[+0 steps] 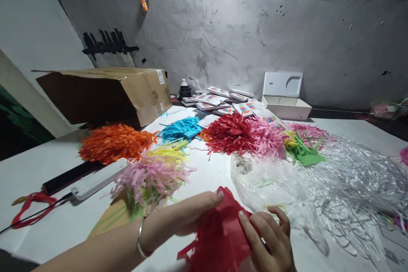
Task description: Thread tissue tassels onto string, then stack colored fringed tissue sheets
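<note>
A piece of red tissue paper (225, 233), with cut fringe strips at its lower left, is between my two hands near the front of the table. My left hand (200, 210), a silver bangle at its wrist, grips the upper left edge, thumb on top. My right hand (269, 238) has its fingers on the paper's right edge; the thumb is hidden beneath. Just beyond lies a clear plastic bag (270, 180). To the left is a pink and yellow fringe bundle (156, 170) on a tan sheet (108, 216).
Orange (114, 142), blue (181, 128) and dark red fringe bundles (231, 134) line the table's middle. Silver tinsel (363, 178) spreads at right. At left are a white power strip (98, 178) and an open cardboard box (137, 93). Flat printed boxes (213, 100) pile up behind.
</note>
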`<state>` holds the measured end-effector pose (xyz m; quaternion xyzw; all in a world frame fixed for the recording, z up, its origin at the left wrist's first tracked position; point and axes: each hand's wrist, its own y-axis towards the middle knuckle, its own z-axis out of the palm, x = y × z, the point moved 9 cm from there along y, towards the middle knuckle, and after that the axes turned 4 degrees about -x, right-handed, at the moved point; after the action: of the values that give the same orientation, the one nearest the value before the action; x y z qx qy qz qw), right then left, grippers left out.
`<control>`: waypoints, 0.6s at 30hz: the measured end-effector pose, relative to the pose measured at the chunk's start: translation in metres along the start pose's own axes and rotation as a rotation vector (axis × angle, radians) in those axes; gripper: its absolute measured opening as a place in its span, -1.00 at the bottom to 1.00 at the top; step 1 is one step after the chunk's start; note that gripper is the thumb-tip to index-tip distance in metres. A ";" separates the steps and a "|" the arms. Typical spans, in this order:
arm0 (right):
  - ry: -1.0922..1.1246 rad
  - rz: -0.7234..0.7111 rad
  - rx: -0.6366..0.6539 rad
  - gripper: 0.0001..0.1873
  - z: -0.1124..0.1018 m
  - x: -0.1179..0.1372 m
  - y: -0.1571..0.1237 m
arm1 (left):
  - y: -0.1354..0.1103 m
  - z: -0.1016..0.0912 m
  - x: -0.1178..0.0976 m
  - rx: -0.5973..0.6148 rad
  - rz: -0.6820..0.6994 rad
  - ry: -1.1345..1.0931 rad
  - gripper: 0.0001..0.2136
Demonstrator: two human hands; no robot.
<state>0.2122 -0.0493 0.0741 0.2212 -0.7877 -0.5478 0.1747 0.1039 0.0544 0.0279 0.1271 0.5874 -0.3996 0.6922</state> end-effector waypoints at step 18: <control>-0.291 -0.216 0.299 -0.57 -0.057 -0.016 -0.025 | -0.005 -0.007 0.051 0.127 -0.333 0.163 -0.72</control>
<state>0.2589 -0.0933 0.0697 0.2464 -0.8488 -0.4665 -0.0351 0.0951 0.0355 -0.0193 0.1034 0.6282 -0.5333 0.5570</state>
